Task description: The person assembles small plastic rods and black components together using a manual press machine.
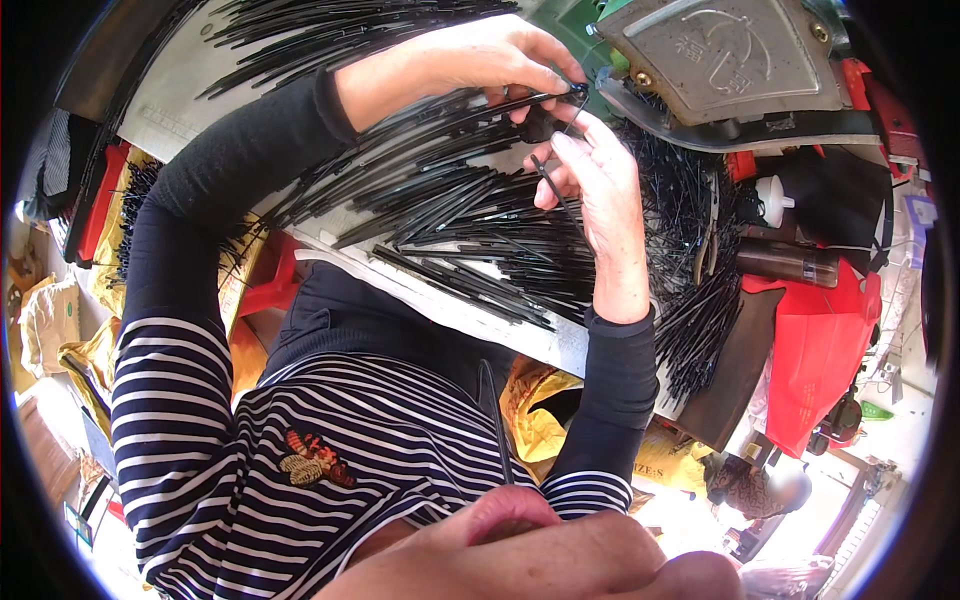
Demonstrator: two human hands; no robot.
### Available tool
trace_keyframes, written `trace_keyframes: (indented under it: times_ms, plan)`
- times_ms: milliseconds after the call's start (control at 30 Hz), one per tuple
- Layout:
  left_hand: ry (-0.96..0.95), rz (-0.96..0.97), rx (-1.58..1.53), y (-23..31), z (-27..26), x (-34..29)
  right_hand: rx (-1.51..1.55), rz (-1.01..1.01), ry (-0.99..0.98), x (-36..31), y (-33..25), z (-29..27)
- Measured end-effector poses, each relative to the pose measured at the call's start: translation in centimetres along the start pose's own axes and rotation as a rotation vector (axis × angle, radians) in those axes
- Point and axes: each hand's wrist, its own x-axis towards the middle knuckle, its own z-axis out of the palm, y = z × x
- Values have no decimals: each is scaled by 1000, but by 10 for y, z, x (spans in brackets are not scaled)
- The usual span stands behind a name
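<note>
My left hand pinches the end of a thin black rod, which looks like an umbrella rib. This end lies close to the edge of a green machine. Just below, my right hand has its thumb and forefinger closed near the same end, around a thin dark piece. Another black rod runs between its curled lower fingers. Beneath both hands, many loose black rods lie spread over a pale worktop. What exactly joins at the fingertips is too small to tell.
The machine's grey metal cover with a raised emblem stands at the far right. A tangled heap of black rods lies below it. A white bottle, a dark cylinder and a red bag sit farther right. Yellow sacks hang below the worktop.
</note>
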Motion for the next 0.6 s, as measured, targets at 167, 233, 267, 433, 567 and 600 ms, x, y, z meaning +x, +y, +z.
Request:
trace_keyframes:
  times_ms: [167, 233, 267, 433, 567, 600]
  plan:
    - [7, 16, 50, -2, 1, 2, -58, 27, -7, -1, 0, -2]
    - [21, 9, 26, -2, 2, 1, -67, 27, -8, -1, 0, -2]
    - [35, 2, 2, -1, 2, 0, -77, 27, -9, 0, 0, -2]
    - [32, -119, -16, 5, 0, 1, 6, 35, -4, -1, 2, 0]
    - [25, -115, -91, 4, 0, 0, 50, 25, -18, 0, 5, 0]
    - [24, -114, -92, 3, 1, 0, 49, 25, -17, 0, 5, 0]
